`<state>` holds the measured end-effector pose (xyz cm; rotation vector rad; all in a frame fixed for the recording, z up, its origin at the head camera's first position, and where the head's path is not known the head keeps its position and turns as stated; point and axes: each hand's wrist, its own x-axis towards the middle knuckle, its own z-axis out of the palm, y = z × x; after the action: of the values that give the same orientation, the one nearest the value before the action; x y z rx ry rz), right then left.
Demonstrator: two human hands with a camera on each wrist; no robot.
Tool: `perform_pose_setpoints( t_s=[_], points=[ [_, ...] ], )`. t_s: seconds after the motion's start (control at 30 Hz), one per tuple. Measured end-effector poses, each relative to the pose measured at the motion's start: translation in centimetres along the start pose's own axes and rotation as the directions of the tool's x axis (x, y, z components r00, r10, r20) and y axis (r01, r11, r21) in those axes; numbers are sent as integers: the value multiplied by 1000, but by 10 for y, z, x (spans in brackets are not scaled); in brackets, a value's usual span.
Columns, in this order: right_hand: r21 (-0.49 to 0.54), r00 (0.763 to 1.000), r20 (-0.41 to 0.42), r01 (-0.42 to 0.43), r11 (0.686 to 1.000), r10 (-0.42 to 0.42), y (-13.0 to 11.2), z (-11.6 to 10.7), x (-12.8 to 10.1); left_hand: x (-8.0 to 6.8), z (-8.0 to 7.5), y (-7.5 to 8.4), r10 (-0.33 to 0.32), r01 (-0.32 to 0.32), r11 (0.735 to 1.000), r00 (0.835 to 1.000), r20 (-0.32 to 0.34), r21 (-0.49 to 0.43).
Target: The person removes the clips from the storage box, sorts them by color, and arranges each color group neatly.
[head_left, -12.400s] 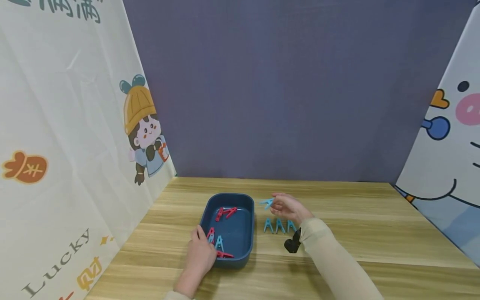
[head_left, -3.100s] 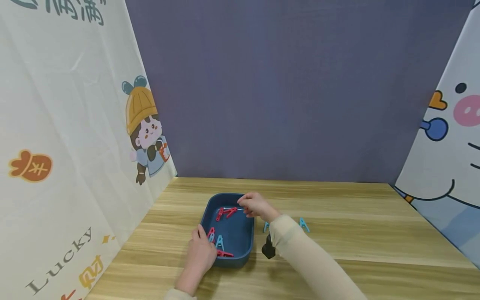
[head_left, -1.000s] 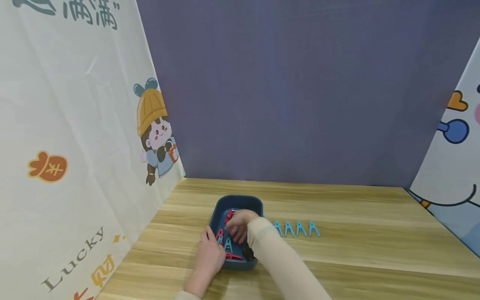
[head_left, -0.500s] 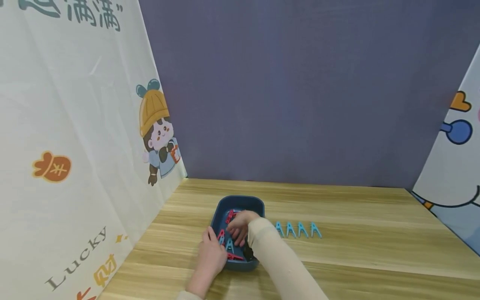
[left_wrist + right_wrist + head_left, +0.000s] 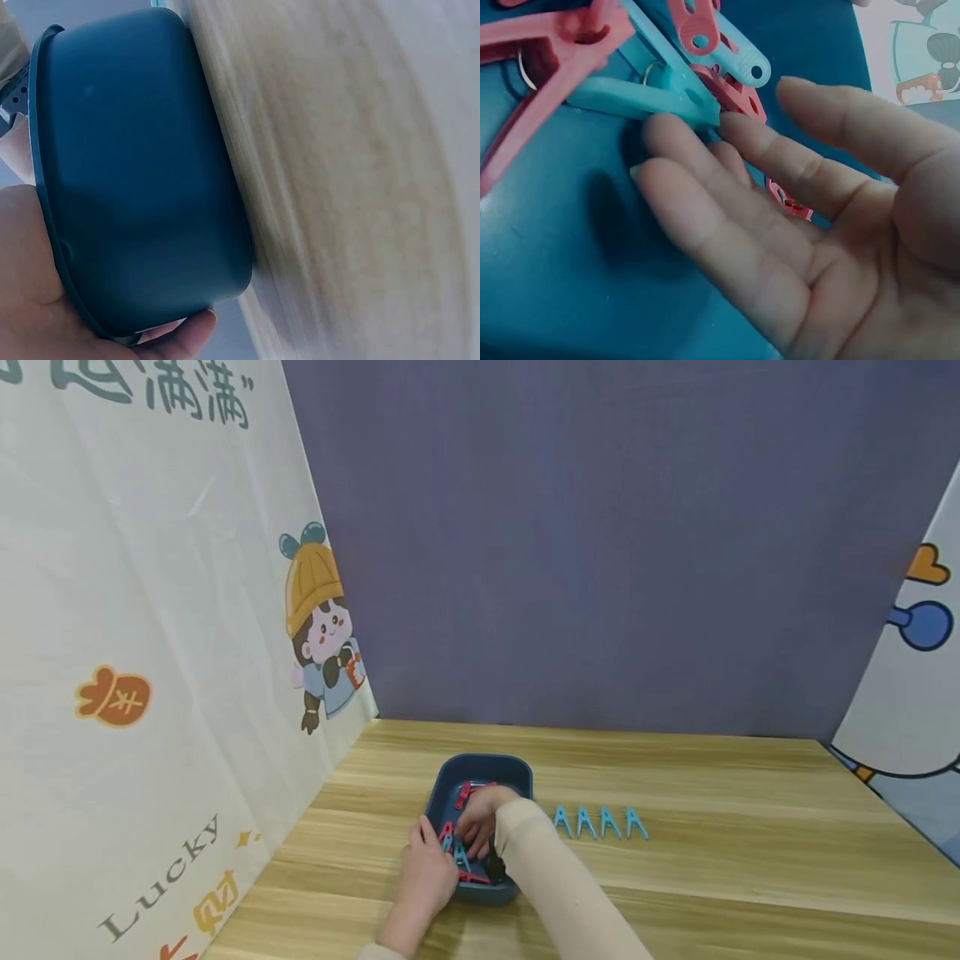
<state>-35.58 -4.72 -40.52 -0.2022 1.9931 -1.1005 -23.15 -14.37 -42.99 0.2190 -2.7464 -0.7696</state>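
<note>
In the head view, my left hand (image 5: 427,872) holds the near-left side of a dark blue plastic bin (image 5: 487,896). The left wrist view has its fingers around the end of the bin's wall (image 5: 142,165). My right hand (image 5: 480,818) is down inside the bin. Close up, its fingers (image 5: 705,187) are part bent, with fingertips at a light blue clothespin (image 5: 641,97) and the thumb apart from it. Red clothespins (image 5: 562,45) and another light blue one (image 5: 735,60) lie around it. Part of the bin's floor is hidden by the right hand and sleeve.
Several light blue clothespins (image 5: 597,822) lie in a row on the wooden table (image 5: 720,802), right of the bin. Printed cloth (image 5: 187,610) hangs at the left, and a plain purple-grey backdrop (image 5: 570,552) stands behind the table.
Earlier my right hand held a light blue clothespin above the row, where it has since been laid down. The hand then moved left into the bin, fingertips now nearer the blue clothespin. The left hand keeps its hold.
</note>
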Motion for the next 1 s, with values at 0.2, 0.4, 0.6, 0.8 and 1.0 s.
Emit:
perform_pose_setpoints(
  t_s=[0.2,0.4,0.6,0.8,1.0],
  points=[
    [-39,997,74,-7,999,10,-4,2,-3,0,1,0,17,-17,1000,999,-36,7],
    [-128,984,171,-26,992,48,-5,2,2,0,3,-1,18,-17,1000,998,-57,9],
    [-188,974,212,-44,981,84,-5,3,8,0,4,-1,26,-25,1000,998,-65,7],
    [-278,958,259,-50,959,125,-5,2,8,0,4,-1,32,-31,999,998,-63,17],
    [-283,925,355,-31,959,135,-6,1,6,-1,5,0,44,-42,999,995,-90,23]
  ],
)
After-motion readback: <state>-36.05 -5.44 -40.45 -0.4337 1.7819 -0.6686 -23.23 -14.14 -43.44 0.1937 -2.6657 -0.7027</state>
